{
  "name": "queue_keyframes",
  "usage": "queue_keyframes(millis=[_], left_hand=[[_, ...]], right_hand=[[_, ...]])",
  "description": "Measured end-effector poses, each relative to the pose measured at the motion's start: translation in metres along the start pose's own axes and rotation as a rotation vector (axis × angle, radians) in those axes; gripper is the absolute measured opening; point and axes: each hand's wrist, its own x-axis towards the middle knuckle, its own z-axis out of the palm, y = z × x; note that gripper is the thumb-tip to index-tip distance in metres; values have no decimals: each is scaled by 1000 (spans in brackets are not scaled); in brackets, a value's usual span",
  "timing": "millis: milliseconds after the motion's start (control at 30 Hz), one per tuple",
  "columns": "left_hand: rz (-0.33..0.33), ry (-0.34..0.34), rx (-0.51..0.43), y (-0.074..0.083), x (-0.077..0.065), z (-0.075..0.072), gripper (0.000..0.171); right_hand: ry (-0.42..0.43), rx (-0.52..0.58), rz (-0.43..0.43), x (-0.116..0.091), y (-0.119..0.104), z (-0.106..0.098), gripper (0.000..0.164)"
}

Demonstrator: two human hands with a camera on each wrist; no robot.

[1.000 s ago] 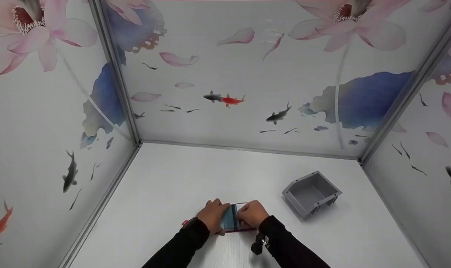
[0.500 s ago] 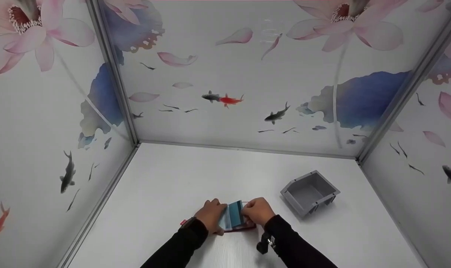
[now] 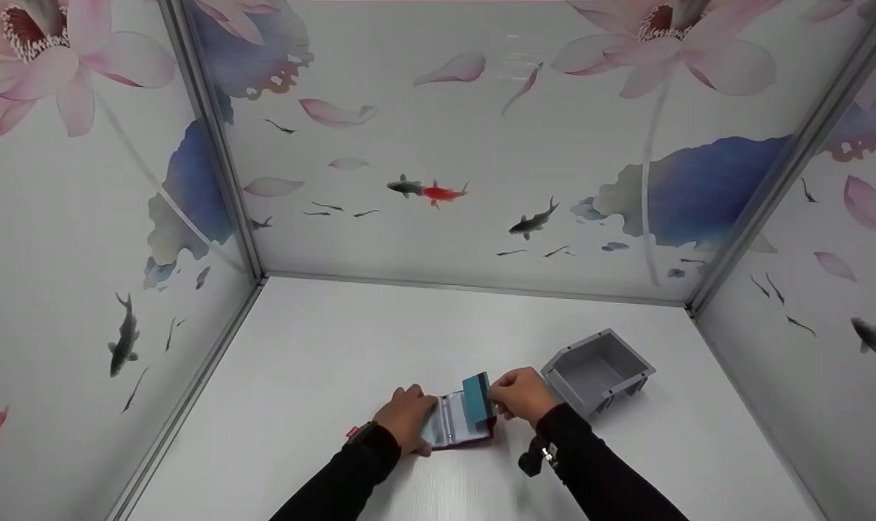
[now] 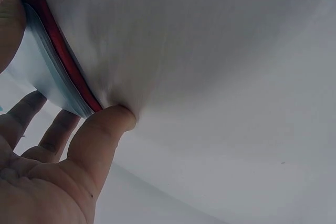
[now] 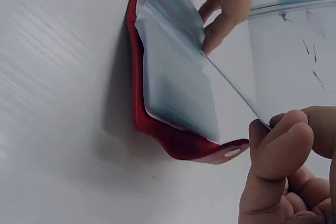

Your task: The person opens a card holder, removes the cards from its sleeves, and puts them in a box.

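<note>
A card holder with clear plastic sleeves lies spread on the white table. Its red cover has a flap with a pale snap. My left hand grips the holder's left part, thumb at the near edge and fingers across the sleeves; in the left wrist view the thumb presses beside the red edge. My right hand pinches a teal card with a dark stripe between thumb and forefinger. The card stands tilted above the right-hand sleeves and shows edge-on in the right wrist view.
A grey plastic bin stands just beyond my right hand, its inside bare. White panels printed with flowers and fish enclose the table at the back and on both sides.
My right hand has moved right and away from me, drawing the teal card up from the sleeves, which now show beneath it. The left hand stays on the holder.
</note>
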Motion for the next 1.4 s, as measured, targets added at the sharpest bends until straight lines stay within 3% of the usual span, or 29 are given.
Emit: queue_keyframes(millis=[133, 267, 533, 767, 1133, 1400], left_hand=[[-2, 4, -9, 1, -1, -2, 82], [10, 17, 12, -4, 1, 7, 82], [28, 3, 13, 2, -3, -7, 80], [11, 14, 26, -1, -1, 3, 81], [4, 1, -9, 4, 1, -6, 81], [-28, -8, 1, 0, 5, 6, 84]], right_hand=[[2, 14, 3, 3, -4, -15, 11], [19, -14, 2, 3, -6, -30, 11], [65, -13, 30, 5, -4, -57, 10], [112, -128, 33, 6, -2, -85, 12], [169, -191, -16, 7, -10, -135, 16], [171, -222, 8, 17, -1, -164, 19]])
